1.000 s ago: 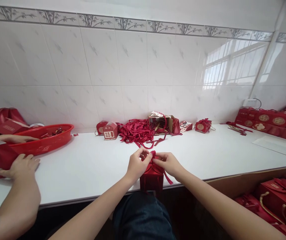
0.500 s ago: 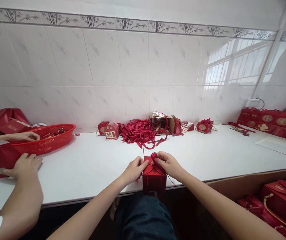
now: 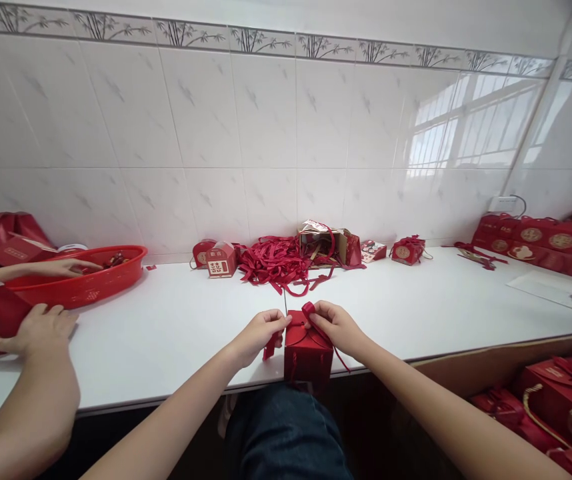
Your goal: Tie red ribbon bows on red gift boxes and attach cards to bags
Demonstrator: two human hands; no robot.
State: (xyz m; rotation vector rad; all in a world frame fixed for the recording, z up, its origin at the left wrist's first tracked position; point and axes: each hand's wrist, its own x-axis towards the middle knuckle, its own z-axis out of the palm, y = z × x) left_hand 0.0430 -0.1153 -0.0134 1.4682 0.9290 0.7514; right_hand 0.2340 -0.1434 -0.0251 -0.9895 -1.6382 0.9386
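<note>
Your small red cardboard gift box (image 3: 309,355) stands upright at the near edge of the white surface (image 3: 176,327), directly between your equally near hands: your left hand (image 3: 259,331) has its grip pinched on the tail of the red satin ribbon (image 3: 269,347), your right hand (image 3: 337,327) on its loop atop the lid.

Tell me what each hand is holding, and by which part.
The left hand pinches a tail of the red ribbon beside the top of the red box; the right hand pinches its loop on the box's top.
</note>
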